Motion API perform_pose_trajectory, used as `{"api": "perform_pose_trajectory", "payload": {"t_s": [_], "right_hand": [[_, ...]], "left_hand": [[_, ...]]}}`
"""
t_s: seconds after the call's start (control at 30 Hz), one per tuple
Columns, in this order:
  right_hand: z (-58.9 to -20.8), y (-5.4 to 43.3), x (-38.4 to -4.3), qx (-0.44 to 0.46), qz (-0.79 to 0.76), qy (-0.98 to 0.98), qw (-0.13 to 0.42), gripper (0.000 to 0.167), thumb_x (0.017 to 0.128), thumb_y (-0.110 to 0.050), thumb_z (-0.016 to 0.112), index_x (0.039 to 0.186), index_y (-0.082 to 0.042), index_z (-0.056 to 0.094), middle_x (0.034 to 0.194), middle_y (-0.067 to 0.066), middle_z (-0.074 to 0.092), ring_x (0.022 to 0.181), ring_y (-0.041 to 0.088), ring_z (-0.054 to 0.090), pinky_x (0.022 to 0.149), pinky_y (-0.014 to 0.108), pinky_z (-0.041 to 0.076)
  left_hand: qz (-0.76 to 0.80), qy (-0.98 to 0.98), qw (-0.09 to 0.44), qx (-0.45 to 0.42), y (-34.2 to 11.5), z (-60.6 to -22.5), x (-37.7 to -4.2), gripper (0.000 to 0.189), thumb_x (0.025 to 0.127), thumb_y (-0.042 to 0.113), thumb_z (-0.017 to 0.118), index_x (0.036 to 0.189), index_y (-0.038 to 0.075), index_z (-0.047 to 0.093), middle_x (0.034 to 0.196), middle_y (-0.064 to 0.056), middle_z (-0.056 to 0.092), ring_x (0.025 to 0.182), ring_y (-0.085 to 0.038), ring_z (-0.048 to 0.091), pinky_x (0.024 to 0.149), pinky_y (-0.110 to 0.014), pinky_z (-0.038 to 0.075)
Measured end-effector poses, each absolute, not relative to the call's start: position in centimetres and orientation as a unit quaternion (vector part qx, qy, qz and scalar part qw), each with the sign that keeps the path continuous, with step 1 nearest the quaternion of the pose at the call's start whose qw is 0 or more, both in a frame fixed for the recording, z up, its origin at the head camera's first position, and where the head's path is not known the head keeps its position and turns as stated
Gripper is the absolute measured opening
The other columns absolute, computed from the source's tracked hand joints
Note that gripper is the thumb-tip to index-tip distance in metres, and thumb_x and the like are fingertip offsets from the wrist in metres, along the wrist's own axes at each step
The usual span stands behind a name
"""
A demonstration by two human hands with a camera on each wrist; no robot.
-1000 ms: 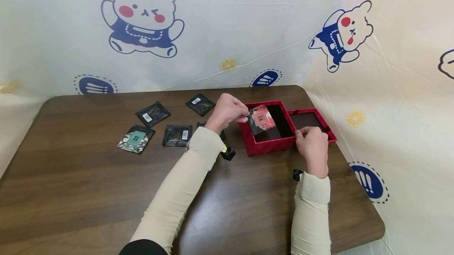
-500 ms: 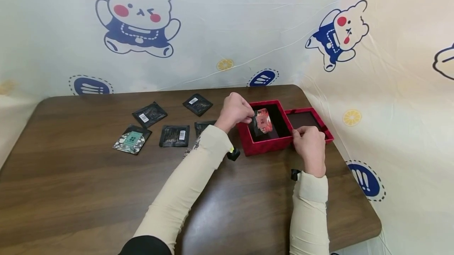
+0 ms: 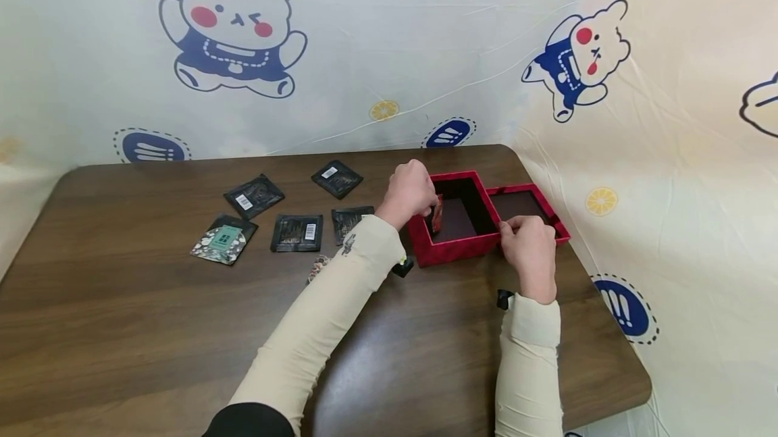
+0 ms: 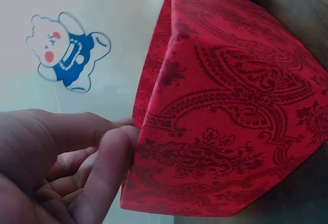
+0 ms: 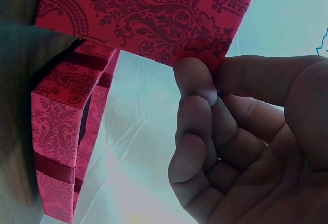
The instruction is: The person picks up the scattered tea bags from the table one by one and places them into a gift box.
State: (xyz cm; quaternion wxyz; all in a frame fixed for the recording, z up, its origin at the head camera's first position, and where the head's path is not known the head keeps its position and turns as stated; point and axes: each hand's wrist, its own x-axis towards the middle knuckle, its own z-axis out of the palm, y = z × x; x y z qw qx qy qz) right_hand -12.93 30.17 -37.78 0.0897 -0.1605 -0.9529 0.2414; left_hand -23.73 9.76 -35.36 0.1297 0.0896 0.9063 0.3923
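My left hand (image 3: 411,190) pinches a small red-and-black sachet (image 3: 437,214), now edge-on just inside the left wall of a red box (image 3: 462,248). In the left wrist view, the thumb and forefinger meet at the rim of the patterned box (image 4: 230,106), and its wall hides the sachet. My right hand (image 3: 530,248) pinches the box's near right corner between thumb and fingers. The right wrist view shows that hand (image 5: 230,131) gripping the box edge, other fingers curled. The dark box floor is visible in the head view.
A shallow red lid (image 3: 562,224) lies right of the box, behind my right hand. Left on the brown table (image 3: 152,315) are several black sachets (image 3: 296,233) with barcode labels, and one with a teal label (image 3: 224,239). A printed cloth (image 3: 340,38) hangs behind.
My left hand has moved slightly right and turned the sachet from face-up to edge-on by the box's left wall. The right hand keeps its grip on the box corner.
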Motion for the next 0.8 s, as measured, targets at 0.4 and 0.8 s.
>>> {"api": "perform_pose_trajectory", "payload": {"t_s": [0.4, 0.8], "right_hand": [[-37.79, 30.13, -13.06, -0.159, 0.241, -0.954, 0.084, 0.026, 0.099, -0.021, 0.062, 0.094, -0.001, 0.078, 0.080, 0.014, 0.071, 0.086, 0.035, 0.056, 0.071, 0.045, 0.048], [-37.72, 30.00, -12.80, -0.154, 0.237, -0.955, 0.094, 0.025, 0.098, -0.020, 0.062, 0.092, -0.002, 0.079, 0.080, 0.014, 0.071, 0.086, 0.037, 0.058, 0.071, 0.048, 0.049]], "left_hand": [[0.307, 0.940, 0.078, 0.129, 10.56, -35.23, -23.62, 0.012, 0.089, 0.010, 0.077, 0.078, 0.006, 0.071, 0.067, -0.005, 0.064, 0.056, -0.017, 0.061, 0.046, -0.025, 0.050], [0.255, 0.953, 0.020, 0.161, 10.14, -35.83, -23.49, 0.013, 0.093, 0.010, 0.072, 0.105, 0.005, 0.074, 0.090, -0.009, 0.071, 0.068, -0.018, 0.067, 0.063, -0.033, 0.060]]}}
